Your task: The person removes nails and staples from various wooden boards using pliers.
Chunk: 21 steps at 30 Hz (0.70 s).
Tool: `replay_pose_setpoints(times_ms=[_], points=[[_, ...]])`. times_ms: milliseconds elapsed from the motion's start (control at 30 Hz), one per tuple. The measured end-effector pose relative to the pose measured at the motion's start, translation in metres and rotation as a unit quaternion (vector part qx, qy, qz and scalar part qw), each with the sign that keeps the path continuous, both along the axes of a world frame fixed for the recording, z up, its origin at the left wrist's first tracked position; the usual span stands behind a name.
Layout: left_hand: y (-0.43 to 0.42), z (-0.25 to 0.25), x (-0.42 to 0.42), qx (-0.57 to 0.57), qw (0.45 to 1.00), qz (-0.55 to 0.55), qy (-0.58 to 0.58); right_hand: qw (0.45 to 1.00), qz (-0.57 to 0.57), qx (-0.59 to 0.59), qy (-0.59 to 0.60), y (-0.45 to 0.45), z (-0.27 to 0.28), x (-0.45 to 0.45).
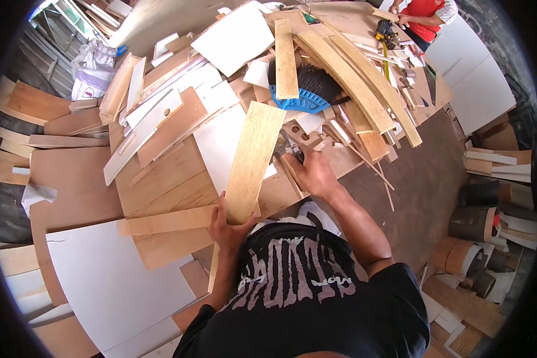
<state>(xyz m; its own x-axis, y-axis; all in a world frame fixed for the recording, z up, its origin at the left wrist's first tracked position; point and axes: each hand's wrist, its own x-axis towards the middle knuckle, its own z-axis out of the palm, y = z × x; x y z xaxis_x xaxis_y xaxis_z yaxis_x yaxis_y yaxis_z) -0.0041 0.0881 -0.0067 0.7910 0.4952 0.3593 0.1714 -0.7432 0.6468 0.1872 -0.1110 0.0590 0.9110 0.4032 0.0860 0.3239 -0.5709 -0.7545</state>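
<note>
My left hand [225, 225] grips the lower end of a light wooden board [253, 161], which slants up and away over the cluttered worktable. My right hand [315, 172] is closed just right of the board. Its fingers wrap around a dark object, mostly hidden, that I cannot make out. Another wooden strip [167, 221] lies to the left of my left hand. Beyond the board is a blue broom head [304, 100] with black bristles, and a second wooden board [286, 59] lies partly over it.
Long wooden planks [346, 80] lie across the table's right side. White panels [235, 39] and offcuts cover the back and left. A yellow-and-black tool [386, 34] sits at the far right, near a person in red [422, 21]. Curved wood pieces [456, 256] stand on the floor at right.
</note>
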Motion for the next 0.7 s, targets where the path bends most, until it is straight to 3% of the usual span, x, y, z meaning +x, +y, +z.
replay_pose_setpoints(times_ms=[100,167,200,267,300,367,400,467,500,567,600,667,700], points=[[-0.013,0.004,0.005,-0.013,1.000,0.008,0.011,0.999,0.016,0.040,-0.002,-0.008,-0.006,0.007],[-0.023,0.007,0.008,-0.032,0.999,0.014,0.017,0.988,0.035,0.079,0.127,-0.014,-0.003,0.011],[-0.028,0.009,0.010,-0.034,0.999,0.012,0.014,0.987,0.038,0.081,0.130,-0.017,-0.008,0.013],[-0.036,0.012,0.012,-0.033,0.999,0.010,0.012,0.934,0.068,0.174,0.305,-0.022,-0.019,0.018],[-0.039,0.013,0.013,-0.038,0.999,0.016,0.017,0.933,0.068,0.176,0.307,-0.023,-0.013,0.018],[-0.045,0.015,0.016,-0.040,0.999,0.020,0.024,0.857,0.083,0.272,0.430,-0.024,0.010,0.016],[-0.047,0.015,0.016,-0.036,0.999,0.023,0.026,0.855,0.083,0.274,0.432,-0.025,0.014,0.015],[-0.052,0.013,0.018,-0.030,0.999,0.028,0.029,0.778,0.073,0.353,0.514,-0.027,0.019,0.015],[-0.054,0.010,0.019,-0.038,0.999,0.020,0.009,0.778,0.074,0.353,0.515,-0.030,0.022,0.016],[-0.060,0.009,0.021,-0.046,0.999,0.014,-0.011,0.672,0.111,0.411,0.606,-0.037,0.026,0.019],[-0.062,0.011,0.023,-0.049,0.999,0.011,-0.011,0.672,0.112,0.411,0.606,-0.039,0.026,0.020],[-0.065,0.012,0.026,-0.050,0.999,0.010,-0.014,0.582,0.177,0.449,0.654,-0.044,0.024,0.023],[-0.065,0.008,0.026,-0.058,0.998,-0.004,-0.023,0.583,0.178,0.449,0.654,-0.045,0.023,0.024]])
